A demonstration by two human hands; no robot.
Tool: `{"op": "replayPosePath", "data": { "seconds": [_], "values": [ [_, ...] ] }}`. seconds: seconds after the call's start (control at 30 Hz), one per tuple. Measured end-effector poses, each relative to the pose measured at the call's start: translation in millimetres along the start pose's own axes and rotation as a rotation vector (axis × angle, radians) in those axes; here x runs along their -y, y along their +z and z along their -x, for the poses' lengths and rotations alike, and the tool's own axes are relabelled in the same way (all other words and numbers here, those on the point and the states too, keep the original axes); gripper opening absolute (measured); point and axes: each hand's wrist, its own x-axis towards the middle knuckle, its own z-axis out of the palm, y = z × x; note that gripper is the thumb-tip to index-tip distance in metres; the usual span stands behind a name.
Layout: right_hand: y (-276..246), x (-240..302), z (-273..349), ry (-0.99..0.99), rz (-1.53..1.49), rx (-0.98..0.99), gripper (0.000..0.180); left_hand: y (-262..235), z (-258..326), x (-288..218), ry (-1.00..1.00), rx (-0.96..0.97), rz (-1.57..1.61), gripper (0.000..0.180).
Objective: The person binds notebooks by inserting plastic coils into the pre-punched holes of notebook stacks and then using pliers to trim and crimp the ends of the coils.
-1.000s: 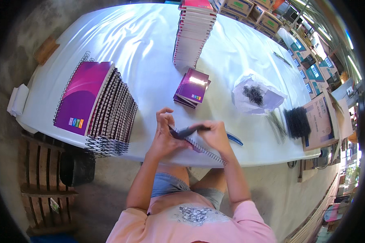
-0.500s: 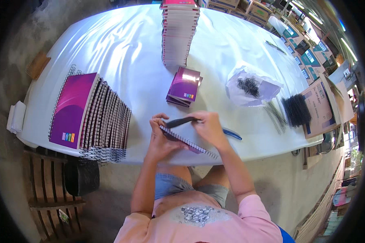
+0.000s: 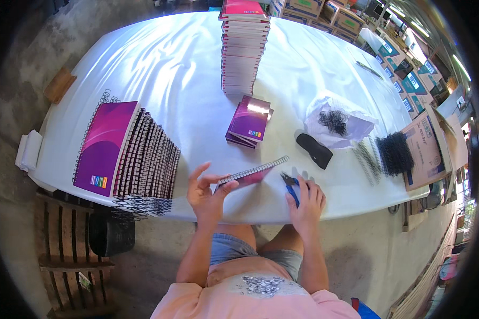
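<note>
My left hand [image 3: 205, 192] holds a purple spiral-bound notebook [image 3: 252, 175] by its left end, tilted up on edge over the near rim of the white table [image 3: 159, 58]. My right hand [image 3: 306, 199] lies closed over the blue handles of a pair of pliers [image 3: 289, 186] on the table just right of the notebook. A black oblong tool [image 3: 314, 150] lies loose on the table beyond my right hand.
A slanted row of several spiral notebooks [image 3: 123, 154] fills the left. A tall notebook stack [image 3: 242, 48] stands at the back, a small purple pile [image 3: 248, 122] in the middle. Right: a plastic bag of black coils [image 3: 336, 124], loose black spirals [image 3: 394, 153], a cardboard box [image 3: 426, 151].
The black tool that both hands held over the notebook now lies on the table to the right. My right hand has dropped onto the blue pliers. The left hand has tipped the notebook up.
</note>
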Motion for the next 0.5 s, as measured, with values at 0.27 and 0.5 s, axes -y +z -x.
{"op": "replayPosePath", "data": {
  "seconds": [0.27, 0.5],
  "values": [
    [-73.2, 63.0, 1.5, -0.203, -0.792, -0.023, 0.043, 11.8, 4.3, -19.0, 0.609, 0.097, -0.453, 0.077],
    [-74.7, 84.1, -0.1, -0.373, -0.579, -0.125, 0.048, 11.0, 4.3, -26.6, 0.698, 0.139, -0.568, 0.078]
  ]
}}
